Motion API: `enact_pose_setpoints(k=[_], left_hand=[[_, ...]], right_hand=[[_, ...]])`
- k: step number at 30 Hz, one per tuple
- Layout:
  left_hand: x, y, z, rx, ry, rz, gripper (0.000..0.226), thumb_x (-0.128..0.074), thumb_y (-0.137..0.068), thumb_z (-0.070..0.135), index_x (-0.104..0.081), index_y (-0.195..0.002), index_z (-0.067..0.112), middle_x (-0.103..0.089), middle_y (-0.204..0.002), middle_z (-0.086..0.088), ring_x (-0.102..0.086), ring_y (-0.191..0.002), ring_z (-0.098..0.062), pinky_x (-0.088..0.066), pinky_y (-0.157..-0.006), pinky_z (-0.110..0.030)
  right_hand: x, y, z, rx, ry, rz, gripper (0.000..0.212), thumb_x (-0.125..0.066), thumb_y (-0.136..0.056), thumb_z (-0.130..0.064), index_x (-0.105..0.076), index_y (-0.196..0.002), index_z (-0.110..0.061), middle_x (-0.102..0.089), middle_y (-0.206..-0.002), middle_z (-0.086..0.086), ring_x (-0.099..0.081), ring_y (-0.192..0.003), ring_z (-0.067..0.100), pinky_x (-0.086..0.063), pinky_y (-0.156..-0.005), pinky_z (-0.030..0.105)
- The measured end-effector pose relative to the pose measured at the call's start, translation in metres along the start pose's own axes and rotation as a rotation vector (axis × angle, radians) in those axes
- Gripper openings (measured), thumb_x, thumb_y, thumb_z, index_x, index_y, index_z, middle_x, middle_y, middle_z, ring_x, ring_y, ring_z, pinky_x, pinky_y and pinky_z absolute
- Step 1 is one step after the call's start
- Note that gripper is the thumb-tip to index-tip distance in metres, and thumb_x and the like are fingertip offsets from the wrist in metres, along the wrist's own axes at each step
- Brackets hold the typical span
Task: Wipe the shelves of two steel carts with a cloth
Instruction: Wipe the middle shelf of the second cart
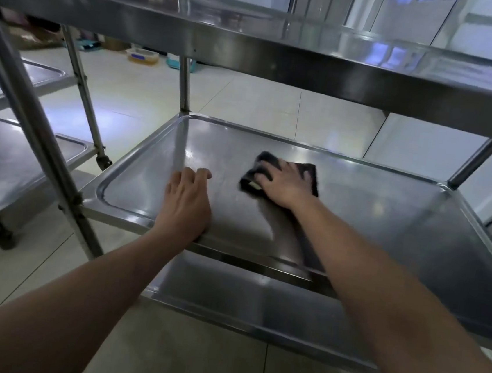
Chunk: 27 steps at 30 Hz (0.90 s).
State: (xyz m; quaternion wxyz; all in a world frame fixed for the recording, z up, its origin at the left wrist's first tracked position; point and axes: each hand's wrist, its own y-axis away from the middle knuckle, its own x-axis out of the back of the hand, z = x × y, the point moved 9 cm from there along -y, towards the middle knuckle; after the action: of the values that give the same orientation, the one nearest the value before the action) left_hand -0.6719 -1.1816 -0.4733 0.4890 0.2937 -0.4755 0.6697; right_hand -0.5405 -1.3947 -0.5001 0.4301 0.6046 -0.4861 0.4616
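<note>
A steel cart fills the view, and both my arms reach onto its middle shelf [388, 207]. My right hand [281, 187] lies flat on a dark cloth [311, 175] near the shelf's middle, fingers spread and pressing it down. My left hand [187, 201] rests on the shelf near its front edge, left of the cloth, with its fingers loosely bent and holding nothing. The top shelf [254, 35] hangs above my hands. The bottom shelf [256, 303] shows below. A second steel cart [14, 159] stands to the left.
The near cart's upright post [40, 140] slants down the left side, and a rear post [185, 88] rises behind the shelf. Pale floor tiles [247, 101] lie beyond. Boxes and containers [143, 55] sit on the floor at the back.
</note>
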Motion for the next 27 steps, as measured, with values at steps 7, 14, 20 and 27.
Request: enact_pose_setpoints(k=[7,14,20,27], left_hand=[[0.002,0.001,0.005,-0.021,0.018,0.052,0.051,-0.044,-0.087,0.001,-0.038,-0.135,0.016,-0.040,-0.125,-0.013,-0.035,-0.116,-0.032,-0.035,-0.102,-0.045],[0.000,0.001,0.000,0.012,0.053,0.044,0.044,-0.037,-0.092,0.002,-0.036,-0.133,0.017,-0.039,-0.125,-0.015,-0.035,-0.115,-0.032,-0.034,-0.101,-0.045],[0.003,0.003,0.002,-0.001,0.042,0.049,0.046,-0.039,-0.087,0.000,-0.039,-0.130,0.016,-0.041,-0.125,-0.014,-0.036,-0.115,-0.030,-0.035,-0.101,-0.043],[0.012,0.006,0.005,0.000,0.073,0.128,0.042,-0.035,-0.088,-0.002,-0.043,-0.126,0.014,-0.046,-0.120,-0.014,-0.039,-0.113,-0.030,-0.038,-0.098,-0.043]], right_hand=[[0.001,0.101,0.085,-0.096,0.037,-0.032,0.059,-0.029,-0.099,-0.075,-0.022,-0.156,-0.060,-0.009,-0.175,-0.005,-0.007,-0.161,0.022,-0.005,-0.126,0.059],[-0.024,0.126,-0.034,0.217,0.053,-0.055,0.062,-0.029,-0.101,-0.074,-0.016,-0.159,-0.058,-0.004,-0.176,-0.008,0.000,-0.161,0.019,0.001,-0.126,0.059],[-0.002,0.009,-0.009,0.056,-0.006,0.020,0.063,-0.033,-0.096,-0.077,-0.034,-0.154,-0.055,-0.023,-0.171,-0.004,-0.020,-0.157,0.024,-0.006,-0.121,0.064],[0.005,0.031,0.048,-0.156,0.009,-0.014,0.067,-0.028,-0.094,-0.083,-0.023,-0.158,-0.059,-0.008,-0.176,-0.002,-0.005,-0.161,0.024,-0.001,-0.125,0.062]])
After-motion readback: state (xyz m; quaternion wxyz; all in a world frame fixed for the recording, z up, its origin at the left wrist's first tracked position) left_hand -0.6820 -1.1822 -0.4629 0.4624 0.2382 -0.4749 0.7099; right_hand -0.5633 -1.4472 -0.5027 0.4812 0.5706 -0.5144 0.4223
